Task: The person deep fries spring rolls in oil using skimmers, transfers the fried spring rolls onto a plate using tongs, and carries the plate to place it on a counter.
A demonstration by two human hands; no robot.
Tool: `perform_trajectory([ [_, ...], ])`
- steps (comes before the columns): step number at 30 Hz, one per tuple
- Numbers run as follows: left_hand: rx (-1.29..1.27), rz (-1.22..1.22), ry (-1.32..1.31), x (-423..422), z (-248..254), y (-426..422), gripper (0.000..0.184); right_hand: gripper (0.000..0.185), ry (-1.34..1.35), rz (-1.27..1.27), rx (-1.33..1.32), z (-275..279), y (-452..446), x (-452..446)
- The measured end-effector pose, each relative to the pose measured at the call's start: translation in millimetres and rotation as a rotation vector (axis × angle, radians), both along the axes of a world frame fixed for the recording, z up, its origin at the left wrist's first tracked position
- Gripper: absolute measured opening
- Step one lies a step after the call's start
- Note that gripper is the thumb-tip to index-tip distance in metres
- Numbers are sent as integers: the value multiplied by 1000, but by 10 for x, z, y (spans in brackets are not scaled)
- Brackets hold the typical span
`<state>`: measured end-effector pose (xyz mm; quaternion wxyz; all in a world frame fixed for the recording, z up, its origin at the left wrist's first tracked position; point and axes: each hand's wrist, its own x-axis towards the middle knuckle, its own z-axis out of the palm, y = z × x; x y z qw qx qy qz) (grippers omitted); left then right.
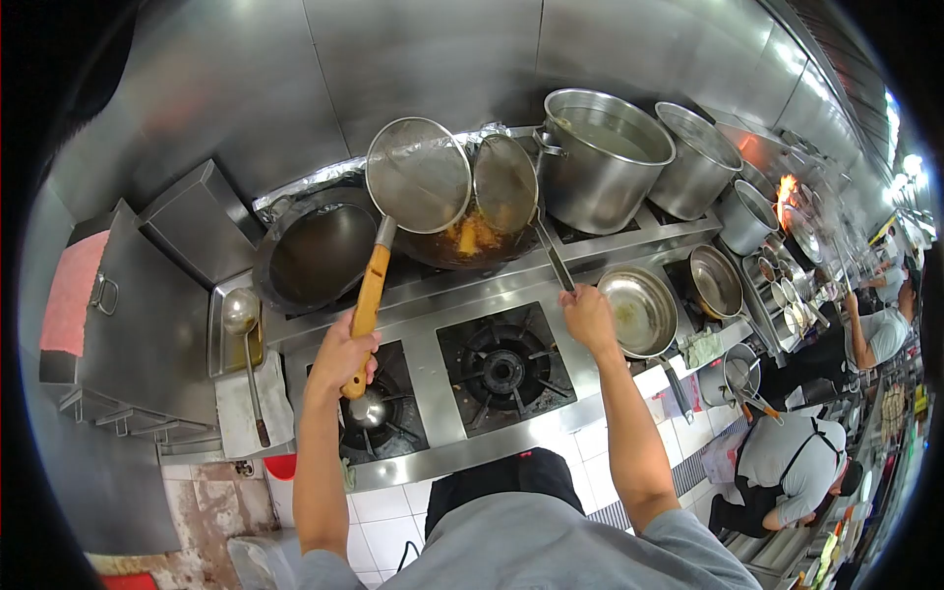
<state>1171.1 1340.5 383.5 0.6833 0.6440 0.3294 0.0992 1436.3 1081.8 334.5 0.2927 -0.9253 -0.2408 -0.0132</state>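
Observation:
My left hand (344, 352) is wrapped round the yellow wooden handle of a round mesh strainer (418, 175). Its mesh is raised over the left side of a wok (433, 258). In my right hand (590, 317) is the dark handle of a second mesh strainer (505, 177), which tilts above the same wok. Golden-orange food (472, 236) shows in the wok below the two strainers, partly hidden by them. I cannot tell whether either mesh touches the food.
Left of the strainers sits another dark wok (320, 258). A ladle (242, 313) rests in a tray. Tall stockpots (610, 162) stand at the back, a steel pan (639, 313) to the right. A bare burner (505, 370) lies in front. Co-workers (796, 472) and a flame (786, 200) are further right.

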Motion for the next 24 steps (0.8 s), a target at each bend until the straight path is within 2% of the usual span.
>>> perform_trajectory([
  [3, -4, 10, -14, -94, 80, 33, 39, 23, 122, 74, 144, -80, -2, -75],
  [6, -2, 25, -36, -158, 197, 27, 38, 23, 632, 14, 440, -230, 79, -156],
  [7, -5, 33, -53, -178, 218, 31, 36, 23, 634, 21, 440, -245, 111, -192],
  [10, -3, 25, -66, -210, 250, 68, 35, 21, 976, -16, 625, -346, 214, -257],
  [20, -135, 5, -100, -81, 143, 31, 32, 20, 1047, 37, 718, -565, 559, -168],
  [22, -129, -5, -110, -62, 130, 23, 31, 23, 849, -11, 552, -590, 553, -138],
  [23, -124, -14, -121, -54, 124, 24, 31, 23, 849, -7, 548, -604, 545, -131],
  [24, -127, -9, -121, -46, 114, 30, 31, 25, 509, -3, 408, -597, 525, -141],
])
